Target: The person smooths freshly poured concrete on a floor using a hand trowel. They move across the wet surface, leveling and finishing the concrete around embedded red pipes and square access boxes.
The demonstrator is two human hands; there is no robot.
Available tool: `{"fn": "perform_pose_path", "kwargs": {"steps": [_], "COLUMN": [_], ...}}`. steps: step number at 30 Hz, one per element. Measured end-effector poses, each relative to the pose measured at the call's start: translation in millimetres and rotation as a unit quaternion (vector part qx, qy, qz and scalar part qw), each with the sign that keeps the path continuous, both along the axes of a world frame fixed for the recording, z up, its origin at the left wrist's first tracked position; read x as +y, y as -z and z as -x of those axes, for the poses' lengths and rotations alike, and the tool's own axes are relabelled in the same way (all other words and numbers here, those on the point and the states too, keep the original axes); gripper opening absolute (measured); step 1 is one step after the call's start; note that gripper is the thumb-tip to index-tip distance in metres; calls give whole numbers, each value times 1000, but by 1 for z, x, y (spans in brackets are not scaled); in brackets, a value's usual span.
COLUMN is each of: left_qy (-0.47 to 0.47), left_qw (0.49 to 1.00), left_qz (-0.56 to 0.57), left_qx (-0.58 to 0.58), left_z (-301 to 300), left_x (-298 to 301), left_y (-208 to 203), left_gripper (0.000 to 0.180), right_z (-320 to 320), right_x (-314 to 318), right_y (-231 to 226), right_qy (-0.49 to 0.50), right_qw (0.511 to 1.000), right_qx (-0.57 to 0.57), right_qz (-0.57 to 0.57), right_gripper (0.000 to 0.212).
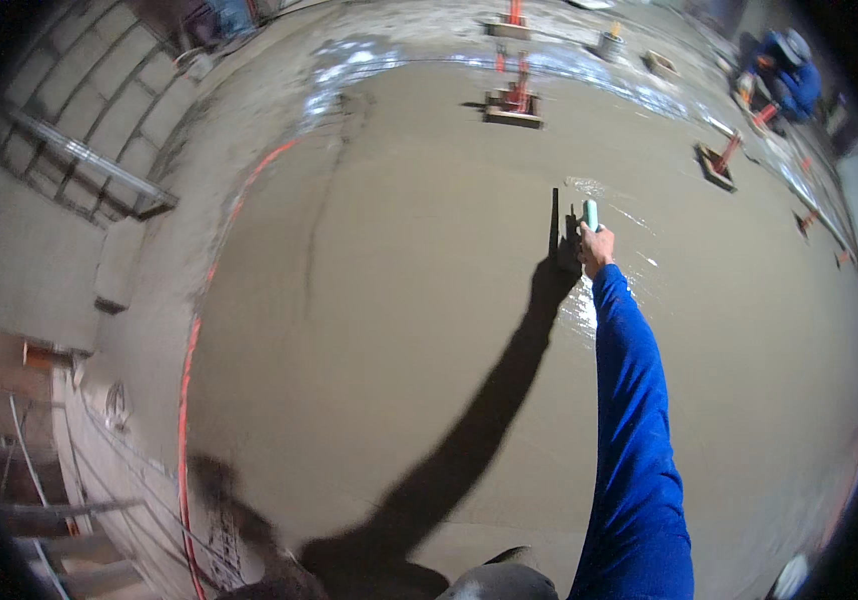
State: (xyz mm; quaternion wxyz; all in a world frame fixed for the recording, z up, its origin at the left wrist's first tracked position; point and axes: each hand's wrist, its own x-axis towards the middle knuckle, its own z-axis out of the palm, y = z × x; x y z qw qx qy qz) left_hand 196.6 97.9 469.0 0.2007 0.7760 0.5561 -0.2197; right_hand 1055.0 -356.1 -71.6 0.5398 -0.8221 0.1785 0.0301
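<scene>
My right arm, in a blue sleeve, reaches far forward over a wide sheet of smooth grey wet concrete (419, 270). At its end my right hand (597, 249) is closed round the pale green handle of a trowel (590, 213), low over the surface. A narrow dark strip stands just left of the hand; whether it is the blade or its shadow I cannot tell. Shiny wet streaks mark the concrete around and below the hand. The shadow of my arm stretches from there toward the lower left. My left hand is out of the picture.
Red pipe stubs in small box frames (514, 108) (717, 166) rise from the concrete. A red line (187, 400) runs along the left edge. Block wall (99, 75) stands at the upper left. At the upper right a person in blue (792, 75) crouches by the far edge.
</scene>
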Motion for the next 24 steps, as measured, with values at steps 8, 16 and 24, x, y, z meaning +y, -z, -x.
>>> {"fn": "perform_pose_path", "kwargs": {"steps": [8, 16, 24], "left_qy": [-102, -137, -149], "left_qw": [994, 988, 979], "left_qz": [-16, -53, -91], "left_qx": [-22, -52, -109], "left_z": [67, 81, 87], "left_x": [-26, -48, -70], "left_y": [-12, -23, -30], "left_gripper": [46, 44, 43], "right_z": [80, 246, 107], "right_x": [353, 488, 120], "right_y": [-33, -66, -67], "right_qy": [-200, -442, -46], "right_qw": [975, 896, 978], "right_qx": [-38, 0, -172], "right_qz": [86, -47, -107], "right_gripper": [43, 34, 26]}}
